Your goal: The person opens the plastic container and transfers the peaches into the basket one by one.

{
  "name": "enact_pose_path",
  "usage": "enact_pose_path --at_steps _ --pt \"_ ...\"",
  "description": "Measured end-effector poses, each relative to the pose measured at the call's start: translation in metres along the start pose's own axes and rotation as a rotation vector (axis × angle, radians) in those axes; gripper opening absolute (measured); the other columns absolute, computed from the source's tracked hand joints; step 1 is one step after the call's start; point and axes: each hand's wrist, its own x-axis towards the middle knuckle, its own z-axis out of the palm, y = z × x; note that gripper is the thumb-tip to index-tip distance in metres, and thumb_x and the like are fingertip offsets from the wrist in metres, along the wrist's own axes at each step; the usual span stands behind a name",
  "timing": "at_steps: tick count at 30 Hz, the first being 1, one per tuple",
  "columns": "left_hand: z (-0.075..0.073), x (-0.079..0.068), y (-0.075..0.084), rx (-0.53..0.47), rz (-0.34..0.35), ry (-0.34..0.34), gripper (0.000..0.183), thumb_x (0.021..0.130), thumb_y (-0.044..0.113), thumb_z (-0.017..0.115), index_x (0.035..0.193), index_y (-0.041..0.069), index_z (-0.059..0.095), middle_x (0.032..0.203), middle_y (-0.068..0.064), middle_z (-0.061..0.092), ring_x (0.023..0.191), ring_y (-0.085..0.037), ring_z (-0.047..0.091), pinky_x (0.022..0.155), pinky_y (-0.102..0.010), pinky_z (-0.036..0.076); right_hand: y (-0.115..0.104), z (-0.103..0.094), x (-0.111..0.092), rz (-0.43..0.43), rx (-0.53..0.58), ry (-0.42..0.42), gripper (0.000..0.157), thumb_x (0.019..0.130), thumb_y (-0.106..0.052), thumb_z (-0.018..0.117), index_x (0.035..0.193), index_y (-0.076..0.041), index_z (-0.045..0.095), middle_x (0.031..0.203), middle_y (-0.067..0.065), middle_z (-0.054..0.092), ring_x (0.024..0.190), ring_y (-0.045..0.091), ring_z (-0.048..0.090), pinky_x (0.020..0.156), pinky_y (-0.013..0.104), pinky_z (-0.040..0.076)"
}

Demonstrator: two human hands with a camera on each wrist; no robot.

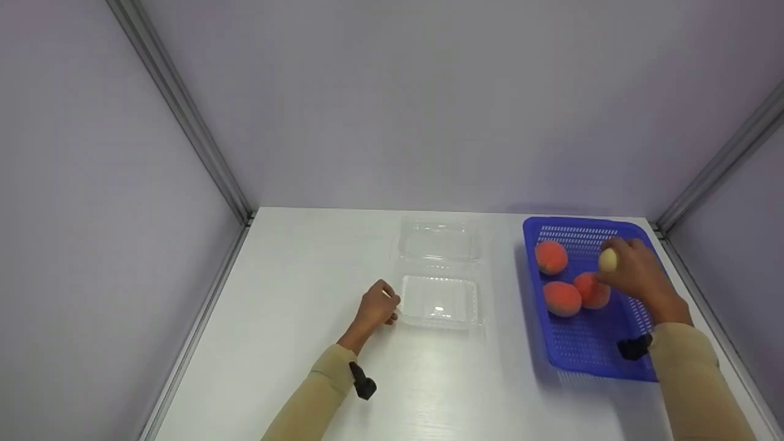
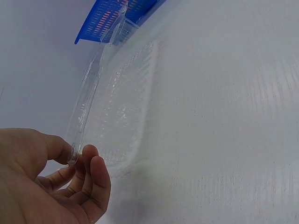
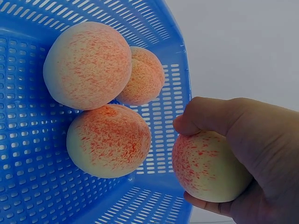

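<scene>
My right hand point(image 1: 637, 272) grips a peach point(image 3: 205, 168), pale yellow with red speckles, over the right side of a blue plastic basket point(image 1: 603, 364). Three more peaches lie inside: one at the back left point(image 1: 551, 257), one in front of it point(image 1: 561, 299) and one to the right point(image 1: 593, 290). With thumb and fingers, my left hand point(image 1: 376, 304) pinches the left edge of a clear plastic container point(image 1: 438, 300). The container lies open on the table, its lid point(image 1: 440, 241) folded out behind the tray. No contents show in it.
A white table point(image 1: 294, 294) carries everything. Behind it rises a pale wall point(image 1: 392, 122), with side panels left and right held by metal corner posts point(image 1: 184, 110). The basket stands near the table's right edge, to the right of the container.
</scene>
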Motion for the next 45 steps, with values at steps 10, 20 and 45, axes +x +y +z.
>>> enact_pose_path --at_steps 10,20,45 --pt "0.001 0.001 -0.003 0.002 -0.01 0.002 0.008 0.104 0.014 0.059 0.108 0.006 0.056 0.096 -0.014 0.068 0.07 -0.016 0.066 0.062 -0.027 0.059 0.007 0.0 -0.004 0.03 0.001 -0.016 0.063 0.083 -0.018 0.085 0.133 0.006 0.056 0.12 0.039 0.05 0.1 0.053 0.056 0.076 0.066 0.051" --pt "0.0 0.0 -0.001 0.011 0.0 0.002 0.008 0.106 0.014 0.058 0.108 0.006 0.056 0.1 -0.021 0.071 0.068 -0.015 0.065 0.061 -0.027 0.057 0.015 0.0 -0.009 0.046 -0.019 -0.022 0.064 0.082 -0.024 0.088 0.13 0.004 0.057 0.117 0.038 0.051 0.096 0.051 0.057 0.074 0.064 0.052" --pt "0.002 0.0 0.001 0.009 -0.017 0.005 0.008 0.105 0.013 0.059 0.107 0.007 0.055 0.095 -0.017 0.07 0.067 -0.015 0.065 0.061 -0.026 0.057 0.02 0.003 -0.017 0.054 -0.037 -0.088 0.063 0.082 -0.022 0.084 0.132 0.006 0.056 0.116 0.035 0.053 0.097 0.049 0.056 0.077 0.062 0.052"
